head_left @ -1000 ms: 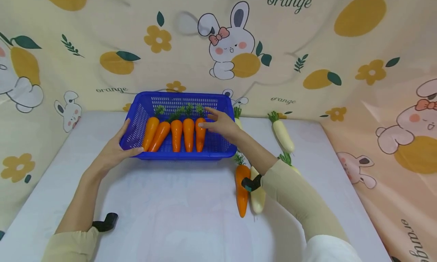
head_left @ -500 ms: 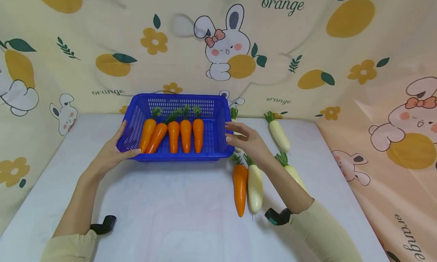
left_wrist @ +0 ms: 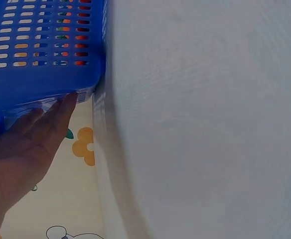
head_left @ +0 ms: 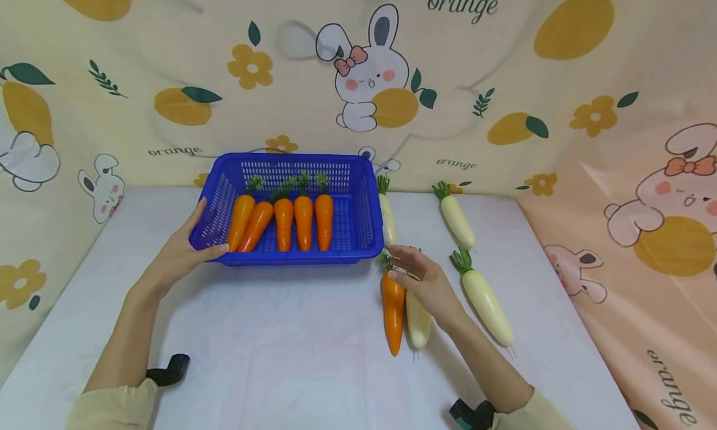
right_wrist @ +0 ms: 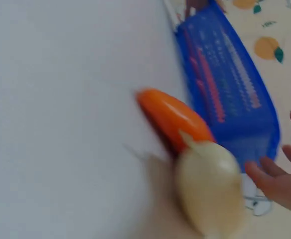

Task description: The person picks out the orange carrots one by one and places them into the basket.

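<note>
A blue plastic basket (head_left: 291,257) stands at the back of the table with several orange carrots (head_left: 284,224) in a row inside. My left hand (head_left: 176,249) grips its left front corner, thumb on the front rim and fingers along the side wall. In the left wrist view, those fingers (left_wrist: 51,119) lie against the basket's outside. My right hand (head_left: 431,287) hovers with loosely bent fingers over the tops of a loose carrot (head_left: 394,312) and a white radish (head_left: 418,324), holding nothing. It partly hides the radish's leafy end.
Another white radish (head_left: 388,221) lies just right of the basket. Two more, a far radish (head_left: 458,221) and a nearer radish (head_left: 487,305), lie farther right on the white tabletop (head_left: 269,349). A printed cloth (head_left: 280,106) hangs close behind the basket.
My right hand has come out of the basket, where it was at the rightmost carrot, and moved right and toward me over the loose carrot and radish. The left hand stays on the basket.
</note>
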Tool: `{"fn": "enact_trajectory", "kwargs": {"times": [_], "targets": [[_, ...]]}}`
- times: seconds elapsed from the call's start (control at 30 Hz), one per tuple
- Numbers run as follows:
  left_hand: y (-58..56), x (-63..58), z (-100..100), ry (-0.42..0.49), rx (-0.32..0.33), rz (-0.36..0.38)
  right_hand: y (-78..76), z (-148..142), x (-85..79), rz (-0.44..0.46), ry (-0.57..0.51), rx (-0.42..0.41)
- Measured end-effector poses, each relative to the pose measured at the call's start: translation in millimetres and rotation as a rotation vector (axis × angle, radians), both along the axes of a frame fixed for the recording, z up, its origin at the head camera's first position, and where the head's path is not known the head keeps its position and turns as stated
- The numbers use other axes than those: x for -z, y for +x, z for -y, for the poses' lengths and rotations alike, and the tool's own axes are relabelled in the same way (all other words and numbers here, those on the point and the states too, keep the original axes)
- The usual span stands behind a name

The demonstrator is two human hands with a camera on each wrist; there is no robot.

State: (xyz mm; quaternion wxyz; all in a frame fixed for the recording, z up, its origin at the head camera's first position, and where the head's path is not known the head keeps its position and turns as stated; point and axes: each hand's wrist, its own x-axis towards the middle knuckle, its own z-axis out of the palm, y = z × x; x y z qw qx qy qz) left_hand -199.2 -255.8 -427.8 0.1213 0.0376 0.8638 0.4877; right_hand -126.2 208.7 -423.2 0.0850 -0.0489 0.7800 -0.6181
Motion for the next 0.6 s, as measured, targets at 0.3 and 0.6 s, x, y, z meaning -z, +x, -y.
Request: {"fn": "enact_trajectory", "kwargs": {"times": [0.3, 0.6], "targets": [[-1.6, -0.9, -1.1, 0.008, 0.012, 0.004, 26.8, 14.6, 26.2, -0.106, 0.061, 0.136], [-1.8, 1.0, -0.1, 0.027, 0.009, 0.008, 25.4, 19.4, 23.3, -0.181, 0.301, 0.12]]}}
